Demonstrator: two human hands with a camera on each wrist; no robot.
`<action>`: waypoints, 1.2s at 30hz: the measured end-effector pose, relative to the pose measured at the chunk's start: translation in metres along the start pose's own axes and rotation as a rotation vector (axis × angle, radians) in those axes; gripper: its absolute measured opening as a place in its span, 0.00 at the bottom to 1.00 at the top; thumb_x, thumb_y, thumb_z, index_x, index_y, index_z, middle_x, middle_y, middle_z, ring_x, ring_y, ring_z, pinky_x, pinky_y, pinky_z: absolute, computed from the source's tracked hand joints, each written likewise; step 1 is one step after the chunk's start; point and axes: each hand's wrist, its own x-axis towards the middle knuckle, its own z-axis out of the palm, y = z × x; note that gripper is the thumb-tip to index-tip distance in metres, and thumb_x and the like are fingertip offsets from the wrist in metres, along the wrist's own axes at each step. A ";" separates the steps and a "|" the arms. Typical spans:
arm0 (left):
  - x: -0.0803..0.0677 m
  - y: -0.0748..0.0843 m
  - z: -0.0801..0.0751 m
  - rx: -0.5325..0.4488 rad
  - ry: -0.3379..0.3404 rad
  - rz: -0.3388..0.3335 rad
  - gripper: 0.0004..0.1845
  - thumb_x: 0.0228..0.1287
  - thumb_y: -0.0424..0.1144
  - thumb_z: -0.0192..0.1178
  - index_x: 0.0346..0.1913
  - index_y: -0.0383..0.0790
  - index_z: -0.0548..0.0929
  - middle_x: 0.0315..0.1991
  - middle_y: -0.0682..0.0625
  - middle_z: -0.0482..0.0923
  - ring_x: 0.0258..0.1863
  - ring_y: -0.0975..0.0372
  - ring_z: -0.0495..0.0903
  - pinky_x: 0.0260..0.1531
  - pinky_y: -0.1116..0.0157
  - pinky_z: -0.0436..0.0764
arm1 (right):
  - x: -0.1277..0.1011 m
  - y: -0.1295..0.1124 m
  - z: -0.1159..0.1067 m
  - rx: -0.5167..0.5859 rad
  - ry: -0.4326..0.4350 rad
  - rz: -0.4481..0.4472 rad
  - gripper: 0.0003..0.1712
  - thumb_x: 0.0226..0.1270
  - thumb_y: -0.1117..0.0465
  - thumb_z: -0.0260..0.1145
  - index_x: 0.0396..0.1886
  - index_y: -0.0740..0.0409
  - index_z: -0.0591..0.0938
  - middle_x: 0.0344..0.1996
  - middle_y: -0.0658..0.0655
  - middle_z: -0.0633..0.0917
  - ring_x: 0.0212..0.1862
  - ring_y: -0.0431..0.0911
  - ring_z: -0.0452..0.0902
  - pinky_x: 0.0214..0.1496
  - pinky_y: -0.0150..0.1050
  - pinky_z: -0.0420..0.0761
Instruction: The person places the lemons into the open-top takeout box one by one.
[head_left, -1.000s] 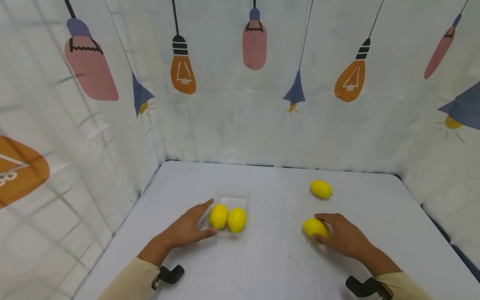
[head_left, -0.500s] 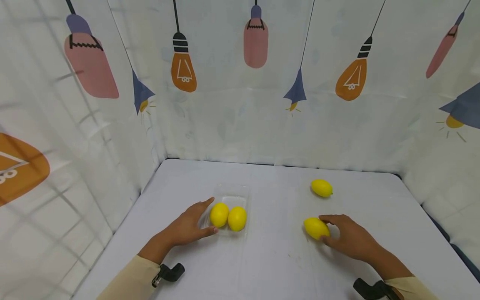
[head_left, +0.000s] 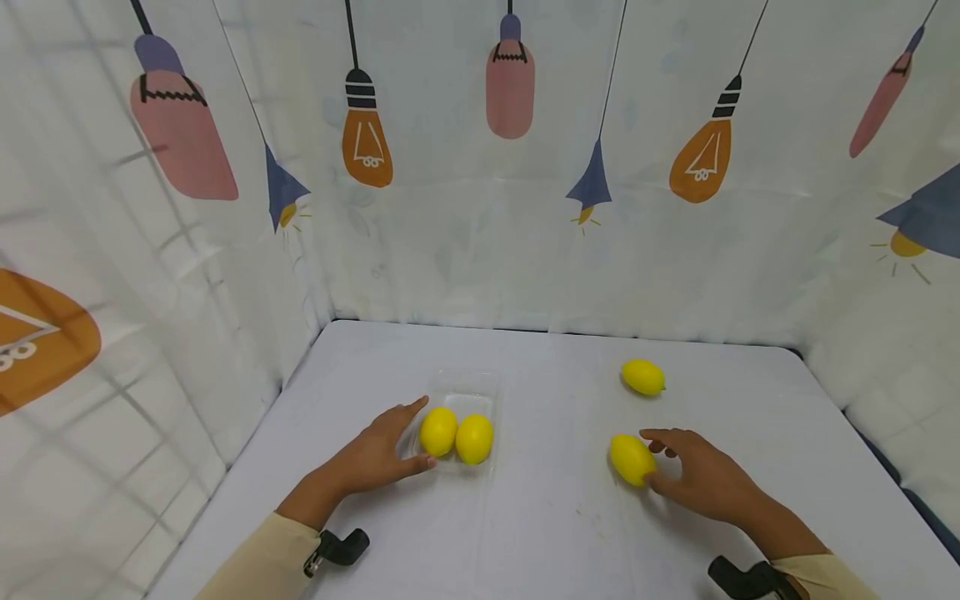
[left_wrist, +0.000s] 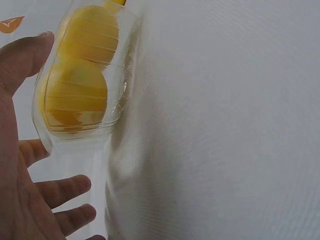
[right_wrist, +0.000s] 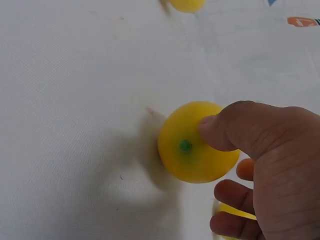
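Left hand (head_left: 372, 457) is laid flat on the desk (head_left: 540, 517), fingers straight and spread, thumb and forefinger set against the left side of the tray (head_left: 461, 392). Nothing is gripped; the tray looks to be steadied by the contact so it cannot slide, as judged from the pose. In the left wrist view the clear ribbed wall of the tray (left_wrist: 115, 100) is seen just off the thumb (left_wrist: 22, 55), with fruit showing through it.

Tray is clear plastic, left of centre on the desk. Two lemons (head_left: 456, 435) are seated in its near half, side by side and touching; the far half is seen unfilled.

Near lemon (head_left: 632, 458) lies on the desk right of centre, well apart from the tray. Right hand (head_left: 697, 479) is curled round its right side: thumb pressed on top by the green stem end (right_wrist: 185, 146), fingers tucked at the near side. Whether it is lifted off the desk cannot be told; a shadow beneath it is seen in the right wrist view. The grip is taken from the side, likely so the fruit does not roll.

Far lemon (head_left: 642, 377) is left untouched behind the right hand.

Patterned curtain (head_left: 480, 167) closes off the desk at the back and sides.
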 end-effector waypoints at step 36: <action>0.000 -0.003 0.000 0.000 0.008 0.004 0.54 0.60 0.69 0.66 0.83 0.52 0.55 0.79 0.43 0.57 0.78 0.41 0.53 0.70 0.34 0.58 | 0.014 -0.002 0.015 0.023 -0.037 0.006 0.51 0.45 0.39 0.84 0.70 0.47 0.75 0.67 0.59 0.77 0.67 0.60 0.71 0.63 0.66 0.74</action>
